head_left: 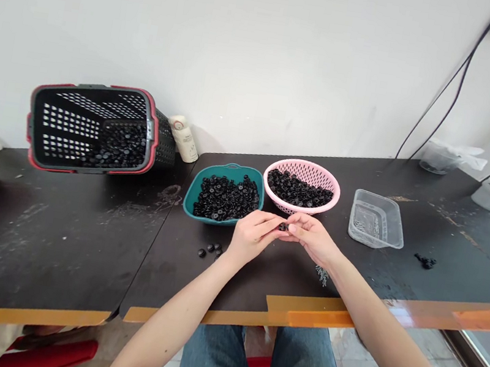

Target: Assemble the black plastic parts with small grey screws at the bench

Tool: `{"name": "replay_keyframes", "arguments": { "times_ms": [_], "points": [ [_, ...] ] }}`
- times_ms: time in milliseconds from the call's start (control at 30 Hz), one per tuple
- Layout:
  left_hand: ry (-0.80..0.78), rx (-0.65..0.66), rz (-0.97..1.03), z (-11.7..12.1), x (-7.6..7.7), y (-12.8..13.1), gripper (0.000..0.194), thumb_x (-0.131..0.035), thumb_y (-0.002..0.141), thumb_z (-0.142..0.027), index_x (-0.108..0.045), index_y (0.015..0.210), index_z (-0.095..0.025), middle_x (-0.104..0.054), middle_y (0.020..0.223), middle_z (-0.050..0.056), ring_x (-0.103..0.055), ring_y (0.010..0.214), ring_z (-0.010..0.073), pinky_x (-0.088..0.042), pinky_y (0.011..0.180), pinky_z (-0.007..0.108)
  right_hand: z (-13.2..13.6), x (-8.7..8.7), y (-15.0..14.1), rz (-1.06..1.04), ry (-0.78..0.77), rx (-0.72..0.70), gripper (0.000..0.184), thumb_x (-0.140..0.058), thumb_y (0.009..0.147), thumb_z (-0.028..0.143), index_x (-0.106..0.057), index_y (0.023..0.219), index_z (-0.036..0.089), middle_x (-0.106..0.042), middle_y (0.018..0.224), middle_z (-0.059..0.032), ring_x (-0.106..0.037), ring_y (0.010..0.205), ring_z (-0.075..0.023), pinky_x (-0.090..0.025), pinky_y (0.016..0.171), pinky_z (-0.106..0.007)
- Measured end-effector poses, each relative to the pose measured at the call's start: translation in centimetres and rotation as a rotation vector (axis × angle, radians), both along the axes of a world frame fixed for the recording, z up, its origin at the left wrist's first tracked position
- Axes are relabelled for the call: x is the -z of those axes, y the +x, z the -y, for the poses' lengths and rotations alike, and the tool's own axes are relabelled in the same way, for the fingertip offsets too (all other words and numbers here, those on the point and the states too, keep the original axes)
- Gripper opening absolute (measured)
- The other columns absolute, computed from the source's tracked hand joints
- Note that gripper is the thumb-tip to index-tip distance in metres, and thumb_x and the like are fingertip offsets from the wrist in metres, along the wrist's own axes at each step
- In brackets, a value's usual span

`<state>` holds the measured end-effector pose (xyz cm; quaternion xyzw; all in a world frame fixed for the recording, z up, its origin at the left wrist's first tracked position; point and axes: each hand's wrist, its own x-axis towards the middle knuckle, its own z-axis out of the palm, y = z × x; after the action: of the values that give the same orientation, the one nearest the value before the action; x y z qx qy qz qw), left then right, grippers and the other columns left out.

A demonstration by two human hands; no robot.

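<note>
My left hand (254, 234) and my right hand (311, 237) meet just in front of the pink basket. Between their fingertips they pinch a small round black plastic part (283, 227); its details are partly covered by the fingers. Behind my left hand stands a teal basin (192, 190) full of small black round parts (228, 198). The pink basket (332, 191) holds more black parts (297, 189). A few loose black caps (210, 247) lie left of my left wrist. Under my right wrist is a little pile of thin metal pins or screws (321, 275), partly hidden.
A clear plastic tub (386, 231) with small metal pieces stands to the right, near a small black cluster (425, 261). At left, a dark basket (152, 150) with black parts lies tipped beside a cream bottle (184, 138). Orange tape (233, 317) lines the table's front edge.
</note>
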<state>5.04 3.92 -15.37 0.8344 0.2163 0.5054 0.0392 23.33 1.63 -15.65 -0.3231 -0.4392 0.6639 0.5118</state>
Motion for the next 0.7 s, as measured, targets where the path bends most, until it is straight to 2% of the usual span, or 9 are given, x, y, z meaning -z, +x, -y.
{"name": "replay_keyframes", "arguments": {
  "times_ms": [167, 233, 500, 700],
  "points": [
    [-0.007, 0.012, -0.003, 0.1, 0.0, 0.2, 0.017, -0.063, 0.085, -0.026, -0.068, 0.1, -0.019, -0.072, 0.095, 0.006, -0.064, 0.084, 0.0159, -0.053, 0.075, 0.03, -0.3, 0.3, 0.6, 0.043, -0.007, -0.197, 0.031, -0.073, 0.077, 0.038, -0.07, 0.097, 0.015, -0.073, 0.091, -0.0076, -0.07, 0.085, -0.0184, -0.056, 0.084, -0.036],
    [-0.023, 0.019, -0.004, 0.1, 0.0, 0.2, 0.017, -0.062, 0.086, -0.027, -0.068, 0.1, -0.02, -0.072, 0.096, 0.007, -0.065, 0.086, 0.0168, -0.054, 0.076, 0.031, -0.4, 0.5, 0.7, 0.044, 0.016, -0.227, 0.032, -0.072, 0.078, 0.04, -0.072, 0.097, 0.014, -0.073, 0.093, -0.0086, -0.07, 0.086, -0.0193, -0.055, 0.087, -0.039],
    [-0.061, 0.037, -0.014, -0.1, 0.3, 0.4, 0.017, -0.062, 0.085, -0.023, -0.068, 0.101, -0.019, -0.072, 0.099, 0.007, -0.064, 0.087, 0.0167, -0.053, 0.077, 0.032, -0.4, 1.1, 0.0, 0.065, 0.082, -0.116, 0.028, -0.073, 0.077, 0.039, -0.073, 0.093, 0.016, -0.073, 0.087, -0.0049, -0.069, 0.079, -0.016, -0.055, 0.085, -0.036],
    [-0.056, 0.062, 0.002, 0.0, 0.1, 0.4, 0.018, -0.063, 0.084, -0.023, -0.068, 0.101, -0.018, -0.072, 0.097, 0.006, -0.064, 0.086, 0.0165, -0.053, 0.077, 0.032, -0.3, 1.3, -0.4, -0.042, 0.015, -0.107, 0.025, -0.079, 0.071, 0.038, -0.072, 0.081, 0.016, -0.07, 0.078, -0.0015, -0.067, 0.075, -0.015, -0.054, 0.087, -0.038]
  ]
}}
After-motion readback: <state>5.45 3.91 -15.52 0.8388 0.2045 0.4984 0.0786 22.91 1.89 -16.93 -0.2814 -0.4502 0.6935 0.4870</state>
